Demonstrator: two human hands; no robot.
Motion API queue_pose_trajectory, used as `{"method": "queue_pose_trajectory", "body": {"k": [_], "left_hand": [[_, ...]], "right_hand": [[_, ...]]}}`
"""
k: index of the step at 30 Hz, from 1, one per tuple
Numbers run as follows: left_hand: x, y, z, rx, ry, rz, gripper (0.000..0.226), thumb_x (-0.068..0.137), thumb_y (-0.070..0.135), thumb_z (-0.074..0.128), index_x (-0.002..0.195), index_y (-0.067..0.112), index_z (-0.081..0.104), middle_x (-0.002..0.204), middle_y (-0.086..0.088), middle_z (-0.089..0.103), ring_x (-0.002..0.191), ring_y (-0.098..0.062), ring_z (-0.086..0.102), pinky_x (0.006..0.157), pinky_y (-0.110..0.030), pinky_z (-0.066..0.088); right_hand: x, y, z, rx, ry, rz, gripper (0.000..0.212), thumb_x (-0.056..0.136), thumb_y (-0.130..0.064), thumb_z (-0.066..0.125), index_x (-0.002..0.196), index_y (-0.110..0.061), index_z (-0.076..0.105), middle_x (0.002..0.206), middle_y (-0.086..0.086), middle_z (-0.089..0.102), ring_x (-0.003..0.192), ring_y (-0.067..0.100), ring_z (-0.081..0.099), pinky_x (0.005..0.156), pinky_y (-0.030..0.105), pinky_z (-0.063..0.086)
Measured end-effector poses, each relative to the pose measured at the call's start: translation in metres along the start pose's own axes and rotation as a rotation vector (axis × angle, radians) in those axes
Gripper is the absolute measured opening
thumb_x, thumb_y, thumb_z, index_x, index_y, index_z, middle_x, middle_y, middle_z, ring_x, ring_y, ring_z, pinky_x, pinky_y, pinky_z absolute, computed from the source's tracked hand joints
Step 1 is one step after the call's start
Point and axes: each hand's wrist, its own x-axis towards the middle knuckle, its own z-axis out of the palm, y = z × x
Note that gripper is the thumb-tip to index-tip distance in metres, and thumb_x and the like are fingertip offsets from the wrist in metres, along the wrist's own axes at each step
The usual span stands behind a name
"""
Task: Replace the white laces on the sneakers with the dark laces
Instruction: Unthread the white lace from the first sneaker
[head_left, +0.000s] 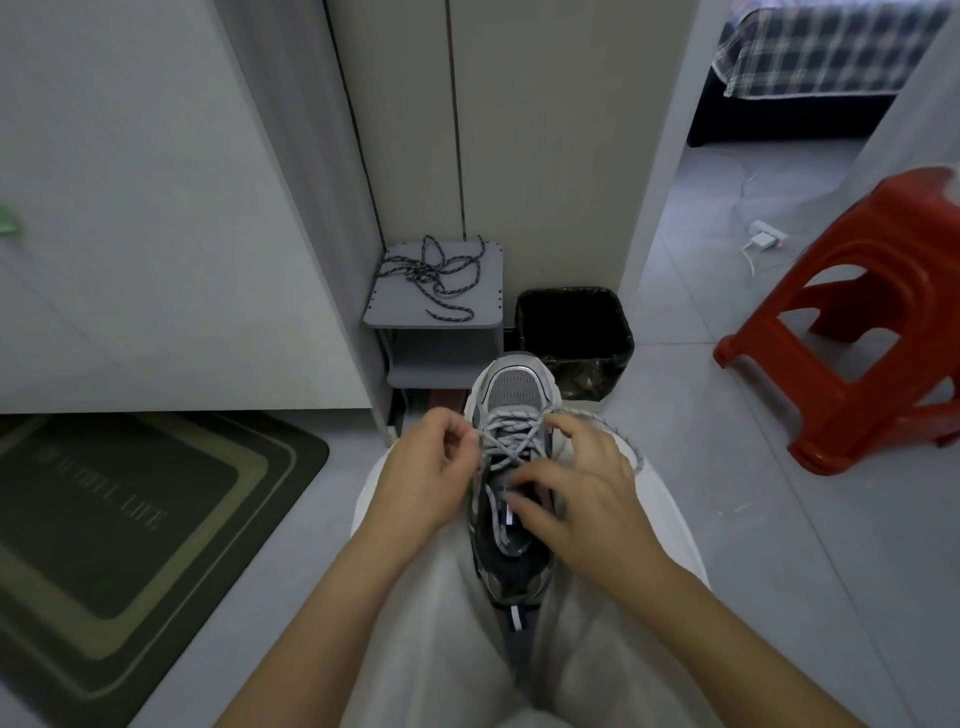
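A grey and dark sneaker (511, 389) lies between my knees, toe pointing away. A white lace (506, 441) crosses its upper eyelets. My left hand (426, 467) pinches the lace at the shoe's left side. My right hand (576, 488) is over the tongue, its fingers curled on a loop of the lace that trails off to the right. The dark laces (434, 275) lie in a loose tangle on a small grey shelf unit (485, 291) against the wall ahead.
A black-lined bin (574, 338) stands just beyond the shoe's toe. A red plastic stool (857, 332) is at the right. A dark doormat (130, 519) lies at the left. A white power strip (766, 236) sits on the floor in the doorway.
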Motion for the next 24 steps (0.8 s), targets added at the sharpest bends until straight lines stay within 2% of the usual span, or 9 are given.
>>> {"method": "queue_pose_trajectory", "body": {"k": [3, 7, 10, 13, 16, 19, 21, 24], "left_hand": [[-0.004, -0.011, 0.004, -0.031, -0.05, -0.027, 0.015, 0.081, 0.05, 0.053, 0.076, 0.036, 0.053, 0.075, 0.01, 0.061, 0.072, -0.007, 0.059, 0.068, -0.033, 0.05], [-0.022, -0.017, 0.013, -0.11, -0.131, -0.06, 0.014, 0.081, 0.031, 0.069, 0.077, 0.03, 0.056, 0.077, 0.01, 0.064, 0.073, -0.001, 0.06, 0.07, -0.026, 0.05], [-0.029, -0.021, 0.018, -0.121, -0.056, -0.031, 0.008, 0.085, 0.029, 0.066, 0.081, 0.026, 0.06, 0.08, 0.01, 0.065, 0.077, 0.0, 0.06, 0.069, -0.021, 0.05], [-0.031, -0.023, 0.019, -0.118, 0.021, -0.003, 0.015, 0.089, 0.033, 0.059, 0.08, 0.021, 0.062, 0.075, 0.008, 0.064, 0.072, -0.005, 0.06, 0.068, -0.028, 0.05], [-0.025, -0.02, 0.008, -0.03, 0.121, 0.022, 0.022, 0.089, 0.037, 0.05, 0.075, 0.022, 0.058, 0.069, 0.007, 0.06, 0.065, -0.007, 0.055, 0.06, -0.029, 0.044], [-0.006, -0.01, -0.013, 0.0, 0.242, 0.028, 0.015, 0.09, 0.029, 0.057, 0.076, 0.024, 0.06, 0.075, 0.011, 0.062, 0.073, -0.008, 0.056, 0.065, -0.029, 0.043], [0.003, -0.005, -0.019, 0.038, 0.216, 0.021, 0.014, 0.089, 0.026, 0.06, 0.075, 0.023, 0.061, 0.076, 0.011, 0.063, 0.074, -0.009, 0.057, 0.066, -0.03, 0.044], [0.002, -0.009, -0.012, 0.0, 0.085, -0.025, 0.013, 0.087, 0.029, 0.063, 0.074, 0.025, 0.062, 0.073, 0.009, 0.064, 0.072, -0.01, 0.06, 0.067, -0.03, 0.046]], "right_hand": [[-0.002, -0.005, 0.009, -0.105, -0.01, -0.021, 0.026, 0.071, -0.053, 0.056, 0.082, -0.035, 0.071, 0.138, 0.005, 0.046, 0.125, 0.025, 0.034, 0.096, 0.04, 0.031], [-0.005, -0.012, 0.023, -0.139, -0.011, 0.027, 0.024, 0.064, -0.049, 0.062, 0.077, -0.032, 0.071, 0.14, 0.007, 0.045, 0.126, 0.027, 0.032, 0.099, 0.047, 0.032], [-0.006, -0.016, 0.032, -0.131, 0.014, 0.051, 0.021, 0.062, -0.044, 0.07, 0.077, -0.03, 0.068, 0.142, 0.008, 0.042, 0.127, 0.029, 0.03, 0.099, 0.047, 0.031], [-0.006, -0.018, 0.038, -0.09, 0.036, 0.049, 0.023, 0.057, -0.035, 0.082, 0.067, -0.029, 0.062, 0.142, 0.009, 0.042, 0.127, 0.026, 0.026, 0.098, 0.043, 0.027], [-0.002, -0.016, 0.035, -0.031, 0.089, 0.048, 0.016, 0.057, -0.025, 0.074, 0.059, -0.026, 0.059, 0.14, 0.008, 0.046, 0.125, 0.024, 0.028, 0.1, 0.039, 0.022], [0.002, -0.012, 0.027, -0.027, 0.126, 0.017, 0.003, 0.059, -0.026, 0.065, 0.06, -0.025, 0.062, 0.14, 0.008, 0.047, 0.125, 0.024, 0.029, 0.1, 0.033, 0.016], [0.004, -0.01, 0.023, -0.02, 0.132, 0.003, 0.004, 0.063, -0.027, 0.066, 0.062, -0.024, 0.064, 0.139, 0.007, 0.047, 0.126, 0.023, 0.028, 0.101, 0.04, 0.021], [0.004, -0.004, 0.017, 0.013, 0.143, 0.043, 0.008, 0.065, -0.031, 0.065, 0.061, -0.024, 0.064, 0.137, 0.005, 0.049, 0.127, 0.02, 0.028, 0.1, 0.041, 0.02]]}}
